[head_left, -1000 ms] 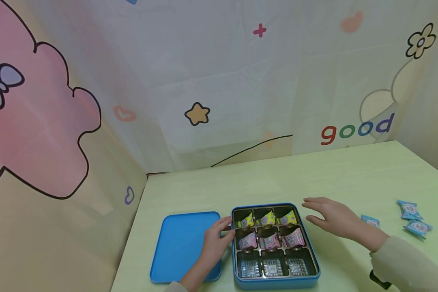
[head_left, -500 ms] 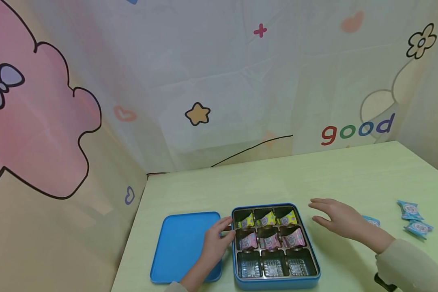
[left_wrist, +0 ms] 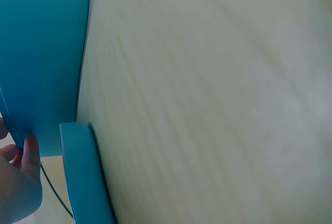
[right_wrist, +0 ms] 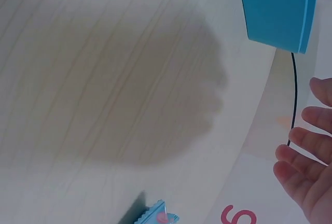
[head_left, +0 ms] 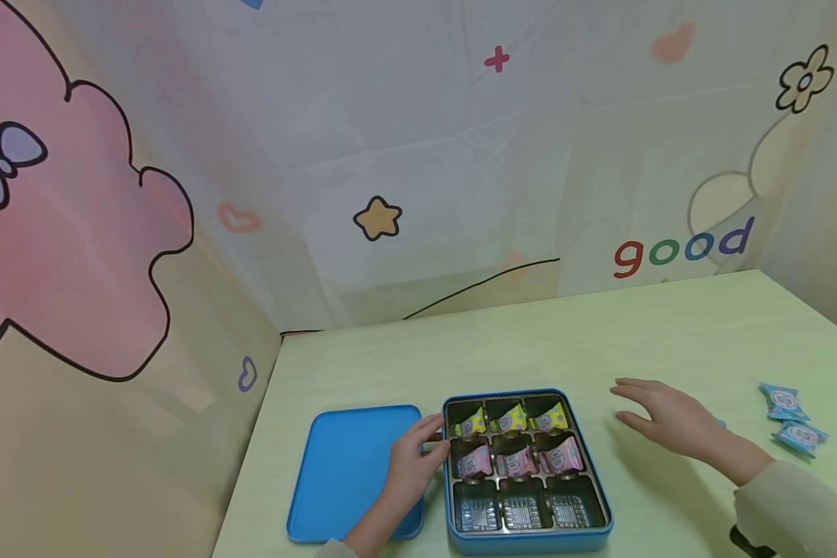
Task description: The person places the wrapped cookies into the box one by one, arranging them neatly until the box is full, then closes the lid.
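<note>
A blue box (head_left: 532, 542) with a dark tray (head_left: 497, 477) of compartments sits near the front of the table. Yellow-green wrapped candies (head_left: 509, 418) lie in its back row and pink wrapped candies (head_left: 518, 462) in its middle row. The front row's compartments show bare. My left hand (head_left: 413, 459) grips the box's left rim, some fingertips against the outer wall in the left wrist view. To the right of the box, my right hand (head_left: 669, 418) hovers over the table with fingers spread, holding nothing. A blue wrapped candy (right_wrist: 155, 214) lies under it, mostly hidden in the head view.
A blue lid (head_left: 349, 473) lies flat left of the box, partly behind my left forearm. Two more blue candies (head_left: 798, 437) lie at the table's right. Printed cloth (head_left: 446, 194) hangs behind the table and along its sides.
My right hand has drawn away to the right from the box, over the table, covering more of the nearest blue candy. My left hand and the box stay put.
</note>
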Demonstrator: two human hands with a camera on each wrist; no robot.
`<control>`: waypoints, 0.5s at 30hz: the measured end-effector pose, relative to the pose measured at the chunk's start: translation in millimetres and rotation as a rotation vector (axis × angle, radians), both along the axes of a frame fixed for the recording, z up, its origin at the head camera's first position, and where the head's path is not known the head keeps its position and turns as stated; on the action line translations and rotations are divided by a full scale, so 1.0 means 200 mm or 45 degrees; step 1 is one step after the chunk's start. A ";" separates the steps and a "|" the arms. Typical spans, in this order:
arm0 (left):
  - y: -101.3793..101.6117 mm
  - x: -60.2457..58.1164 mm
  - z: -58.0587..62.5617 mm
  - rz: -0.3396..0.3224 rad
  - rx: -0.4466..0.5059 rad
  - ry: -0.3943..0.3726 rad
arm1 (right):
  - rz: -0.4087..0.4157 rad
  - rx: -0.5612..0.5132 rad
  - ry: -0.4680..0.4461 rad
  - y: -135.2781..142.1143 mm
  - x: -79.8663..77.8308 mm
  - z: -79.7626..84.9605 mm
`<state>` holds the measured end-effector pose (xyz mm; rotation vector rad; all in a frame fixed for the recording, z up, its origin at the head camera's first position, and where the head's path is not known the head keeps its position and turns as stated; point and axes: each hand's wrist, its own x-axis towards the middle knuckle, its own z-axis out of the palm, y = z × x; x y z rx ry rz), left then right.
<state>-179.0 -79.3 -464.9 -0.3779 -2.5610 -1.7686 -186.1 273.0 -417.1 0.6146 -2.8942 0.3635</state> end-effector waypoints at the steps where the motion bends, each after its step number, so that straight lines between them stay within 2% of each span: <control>1: 0.00 0.01 0.02 0.002 -0.005 0.000 | -0.010 0.002 -0.010 0.01 0.00 0.00; 4: 0.01 0.05 0.09 0.001 -0.004 -0.003 | -0.027 0.005 -0.032 0.03 -0.01 0.00; 6: 0.02 0.06 0.11 0.003 -0.013 0.000 | -0.029 -0.002 -0.041 0.04 -0.01 0.00; 15: 0.01 0.06 0.11 -0.002 -0.011 -0.004 | -0.090 -0.022 -0.125 0.12 -0.02 -0.01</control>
